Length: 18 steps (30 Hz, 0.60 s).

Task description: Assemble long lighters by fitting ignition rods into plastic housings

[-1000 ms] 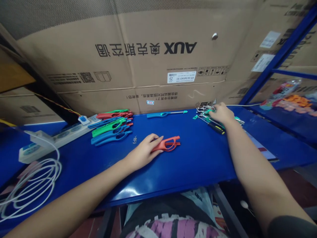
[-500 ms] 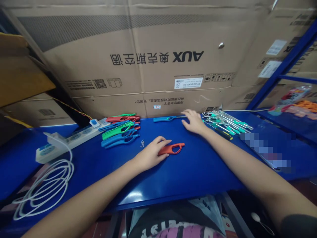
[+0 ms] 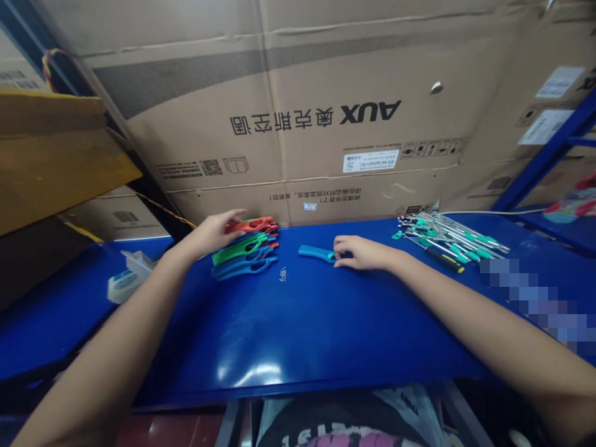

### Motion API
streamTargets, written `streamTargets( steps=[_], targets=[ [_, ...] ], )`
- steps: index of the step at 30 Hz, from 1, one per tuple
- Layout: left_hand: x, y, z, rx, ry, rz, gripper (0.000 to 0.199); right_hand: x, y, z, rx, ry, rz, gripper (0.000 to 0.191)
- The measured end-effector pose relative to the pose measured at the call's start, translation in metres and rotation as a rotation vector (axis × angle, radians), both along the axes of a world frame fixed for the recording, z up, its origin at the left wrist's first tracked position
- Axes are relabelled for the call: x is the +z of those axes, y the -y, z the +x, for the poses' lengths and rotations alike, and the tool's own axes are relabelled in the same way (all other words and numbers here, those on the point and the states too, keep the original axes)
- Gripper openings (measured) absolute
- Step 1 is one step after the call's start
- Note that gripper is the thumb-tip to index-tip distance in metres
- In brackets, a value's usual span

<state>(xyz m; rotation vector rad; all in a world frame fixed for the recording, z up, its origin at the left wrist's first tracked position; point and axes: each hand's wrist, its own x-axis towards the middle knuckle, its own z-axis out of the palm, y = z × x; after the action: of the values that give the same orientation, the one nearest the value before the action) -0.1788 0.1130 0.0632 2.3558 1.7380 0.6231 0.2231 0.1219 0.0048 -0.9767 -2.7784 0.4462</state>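
At the back left, my left hand (image 3: 215, 231) has its thumb and fingers around the rear of a red lighter handle (image 3: 254, 225), which lies on a pile. Below it in the pile are a green lighter handle (image 3: 242, 249) and blue lighter handles (image 3: 246, 267), each with a finger loop. Near the middle of the table, my right hand (image 3: 356, 251) is closed over the front end of a blue lighter (image 3: 315, 252). A bit of its green trigger shows by the fingertips; the rest of its front is hidden.
Metal lighter rods with green parts (image 3: 459, 236) lie heaped at the back right, beside a black-and-yellow screwdriver (image 3: 444, 259). A large cardboard box (image 3: 288, 149) stands behind the blue table (image 3: 326, 335). A white power strip (image 3: 123, 285) is at left, partly behind my forearm.
My left hand has moved from mid-table to the pile with the red lighter handle. My right hand has drawn back toward me and left, bringing the blue lighter nearer. The view has shifted.
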Motion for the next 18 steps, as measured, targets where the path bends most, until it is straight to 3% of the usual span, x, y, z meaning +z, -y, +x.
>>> streamTargets(
  steps=[2,5,7,9,13,15,18],
  targets=[
    [-0.001,-0.014,-0.014,0.036,0.006,-0.022,0.077,0.009,0.014,0.004,0.064,0.029,-0.137,0.018],
    [-0.002,-0.027,-0.020,0.061,0.010,-0.033,0.072,0.019,0.030,0.008,0.021,0.025,-0.323,0.029],
    [0.001,-0.029,-0.015,0.061,0.010,-0.007,0.068,0.022,0.039,0.010,-0.032,0.009,-0.389,0.043],
    [0.004,-0.024,-0.001,0.049,0.010,0.052,0.063,0.024,0.046,0.010,-0.059,0.032,-0.413,0.045],
    [-0.003,0.021,0.061,-0.049,0.033,0.185,0.041,0.024,0.056,0.012,-0.105,0.092,-0.392,0.038],
    [-0.015,0.056,0.100,-0.237,0.046,0.230,0.033,0.024,0.060,0.013,-0.093,0.092,-0.357,0.037],
    [-0.040,0.099,0.149,-0.451,-0.066,0.083,0.037,0.024,0.066,0.011,-0.054,0.109,-0.328,0.036]
  ],
)
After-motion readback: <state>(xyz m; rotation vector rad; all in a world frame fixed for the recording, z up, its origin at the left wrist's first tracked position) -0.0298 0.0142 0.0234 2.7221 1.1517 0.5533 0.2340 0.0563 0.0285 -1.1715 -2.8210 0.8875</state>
